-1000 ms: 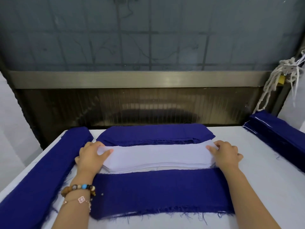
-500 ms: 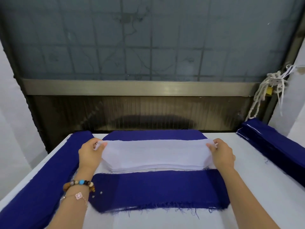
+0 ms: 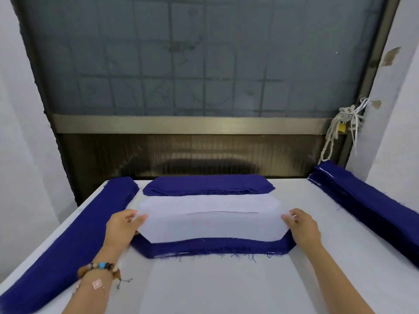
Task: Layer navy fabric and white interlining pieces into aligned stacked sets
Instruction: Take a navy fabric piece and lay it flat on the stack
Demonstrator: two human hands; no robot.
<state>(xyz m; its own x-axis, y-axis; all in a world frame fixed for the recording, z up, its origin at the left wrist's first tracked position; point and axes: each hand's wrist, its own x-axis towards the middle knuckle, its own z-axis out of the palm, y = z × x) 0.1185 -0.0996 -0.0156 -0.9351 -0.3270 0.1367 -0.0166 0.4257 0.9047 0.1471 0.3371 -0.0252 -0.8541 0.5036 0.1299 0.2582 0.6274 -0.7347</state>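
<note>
Pinched at its two short ends by the left hand [image 3: 123, 227] and right hand [image 3: 302, 227], the thin, translucent white interlining piece [image 3: 210, 225] spans between them over the frayed navy fabric piece [image 3: 213, 247], looking light and limp, so end grips probably suit it best.

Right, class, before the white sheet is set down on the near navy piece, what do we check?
1. Left hand pinches white interlining sheet at one end: ok.
2. Right hand pinches the other end: ok.
3. Only one sheet lifted: cannot tell.
4. Near navy piece lies flat on table: ok.
5. Sheet's edges match navy piece: not ok, navy shows along the near edge.
</note>
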